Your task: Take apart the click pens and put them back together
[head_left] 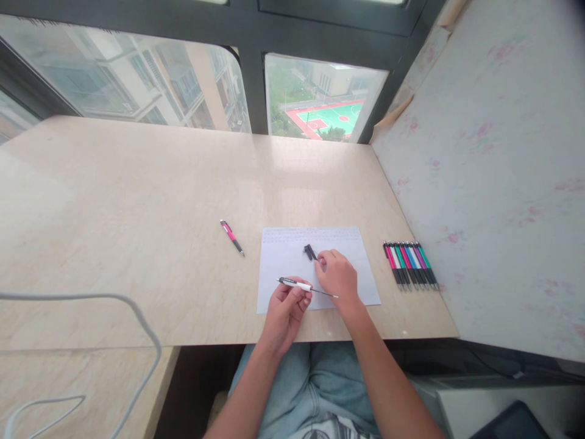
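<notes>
My left hand (286,311) is closed around a white pen barrel (299,285) with a black clip, held just above the front of the paper sheet. A thin ink refill (326,294) sticks out of the barrel's open end, pointing right. On the sheet (281,259) lie small black pen parts (309,252), close together. Right beside them is my right hand (337,274), its fingers curled in a pinch at the parts' near end. What those fingertips hold, if anything, is too small to make out.
A pink pen (232,238) lies left of the sheet. Several coloured pens (410,266) form a row at the right, near the wall (493,183). A pale cable (141,317) loops over the left side. Windows back the marble-look desk (137,213).
</notes>
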Action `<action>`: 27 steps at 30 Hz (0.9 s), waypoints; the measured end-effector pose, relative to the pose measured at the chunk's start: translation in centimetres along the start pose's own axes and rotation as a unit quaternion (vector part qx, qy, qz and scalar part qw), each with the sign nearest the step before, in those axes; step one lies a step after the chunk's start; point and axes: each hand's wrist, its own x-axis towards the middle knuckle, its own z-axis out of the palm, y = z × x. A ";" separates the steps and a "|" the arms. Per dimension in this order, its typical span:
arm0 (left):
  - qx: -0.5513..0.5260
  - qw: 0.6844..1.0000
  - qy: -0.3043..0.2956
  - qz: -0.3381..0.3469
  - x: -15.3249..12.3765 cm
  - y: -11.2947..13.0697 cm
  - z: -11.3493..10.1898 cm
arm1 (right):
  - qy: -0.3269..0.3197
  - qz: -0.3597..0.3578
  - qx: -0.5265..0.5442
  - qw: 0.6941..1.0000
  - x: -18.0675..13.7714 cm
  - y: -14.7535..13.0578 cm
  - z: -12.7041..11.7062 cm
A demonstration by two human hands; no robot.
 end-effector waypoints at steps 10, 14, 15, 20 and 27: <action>0.006 1.000 0.006 -0.017 0.0 0.1 0.2 | 0.018 0.035 -0.012 0.999 0.3 -0.3 0.5; 0.007 1.000 0.003 -0.017 -0.1 0.2 0.4 | 0.053 0.036 0.048 0.997 0.0 0.5 0.0; 0.007 1.000 0.004 -0.017 -0.1 0.2 0.4 | 0.055 0.037 0.080 0.995 -0.2 0.8 -0.2; 0.016 1.000 0.012 -0.016 -0.1 0.3 0.5 | 0.040 0.076 0.237 0.968 -1.9 2.9 -1.1; 0.018 1.000 0.010 -0.013 0.0 0.2 0.3 | 0.047 0.044 0.219 0.974 -2.2 3.2 -1.1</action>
